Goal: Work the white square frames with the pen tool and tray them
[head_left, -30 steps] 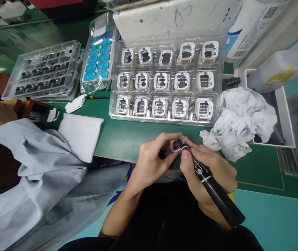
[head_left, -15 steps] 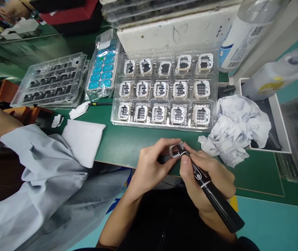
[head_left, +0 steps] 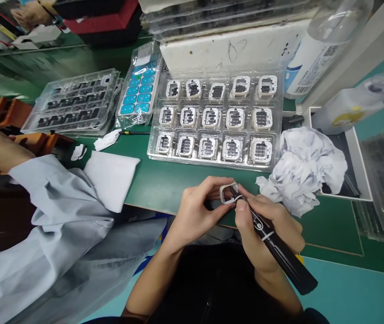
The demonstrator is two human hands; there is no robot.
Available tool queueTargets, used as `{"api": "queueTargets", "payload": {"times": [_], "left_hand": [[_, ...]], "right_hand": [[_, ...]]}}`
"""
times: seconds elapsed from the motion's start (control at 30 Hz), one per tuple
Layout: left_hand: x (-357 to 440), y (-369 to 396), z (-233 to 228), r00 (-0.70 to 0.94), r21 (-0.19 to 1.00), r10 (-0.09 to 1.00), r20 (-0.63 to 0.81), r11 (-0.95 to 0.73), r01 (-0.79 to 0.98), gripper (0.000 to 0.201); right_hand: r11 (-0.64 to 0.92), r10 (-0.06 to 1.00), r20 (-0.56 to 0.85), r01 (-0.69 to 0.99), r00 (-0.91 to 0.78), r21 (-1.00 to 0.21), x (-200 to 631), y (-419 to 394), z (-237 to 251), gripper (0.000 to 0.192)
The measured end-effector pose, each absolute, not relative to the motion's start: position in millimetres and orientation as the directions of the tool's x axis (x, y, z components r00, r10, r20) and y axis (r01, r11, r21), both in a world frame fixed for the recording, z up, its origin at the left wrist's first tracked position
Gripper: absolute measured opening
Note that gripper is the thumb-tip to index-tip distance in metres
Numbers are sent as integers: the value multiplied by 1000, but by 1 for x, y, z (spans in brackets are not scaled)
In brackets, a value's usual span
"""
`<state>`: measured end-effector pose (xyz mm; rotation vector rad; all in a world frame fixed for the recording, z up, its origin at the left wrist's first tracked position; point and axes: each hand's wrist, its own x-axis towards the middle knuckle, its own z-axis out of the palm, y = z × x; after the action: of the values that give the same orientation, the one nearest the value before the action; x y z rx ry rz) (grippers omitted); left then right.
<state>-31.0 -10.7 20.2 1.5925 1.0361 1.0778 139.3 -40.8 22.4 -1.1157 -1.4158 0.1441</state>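
Presently both hands work at the near edge of the green counter [head_left: 165,189], close to the wearer's body. Left hand [head_left: 194,216]: thumb and forefinger curled, pinching a small pale rounded-square frame [head_left: 222,193] by its side, tilted so that its opening faces up toward the camera. Right hand [head_left: 274,225]: closed around a thick black pen-like tool [head_left: 288,258], thumb along the barrel, its tapered end directed into the frame's opening. Whether the tip actually touches the inner wall cannot be told; the fingers and the tool cover that side. Step in hand, by judgement: tool work on the inside of this single piece, held just above the counter edge rather than set down. Beyond it lies a clear plastic tray [head_left: 208,163] with three rows of five similar pieces, well apart from the hands. Crumpled white paper [head_left: 310,166] sits right of the tray, partly over a white box [head_left: 363,166]. Off to the left, a co-worker's sleeve [head_left: 69,216] lies near a folded white cloth [head_left: 111,177]. Next move, as judged, calls for a firm left pinch and small, controlled tip motion, since a slip could mark the rim or nick a fingertip.
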Motion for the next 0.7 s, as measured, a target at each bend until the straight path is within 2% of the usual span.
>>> {"api": "queueTargets", "payload": {"times": [0.13, 0.37, 0.5, 0.6, 0.7], "left_hand": [[-31, -11, 20, 262, 952, 941, 213, -260, 159, 39], [-32, -11, 19, 275, 968, 948, 162, -206, 142, 39], [-32, -11, 19, 268, 960, 944, 194, -239, 145, 39], [-33, -9, 22, 281, 971, 937, 207, -233, 62, 41], [-33, -5, 23, 295, 985, 940, 169, -169, -26, 48]], "right_hand": [[522, 671, 704, 526, 232, -671, 140, -41, 23, 18], [548, 665, 708, 488, 238, -679, 139, -39, 22, 18], [556, 658, 717, 495, 227, -667, 140, -40, 21, 20], [586, 668, 703, 409, 244, -699, 142, -44, 18, 25], [542, 738, 611, 286, 288, -790, 147, -50, 13, 17]]}}
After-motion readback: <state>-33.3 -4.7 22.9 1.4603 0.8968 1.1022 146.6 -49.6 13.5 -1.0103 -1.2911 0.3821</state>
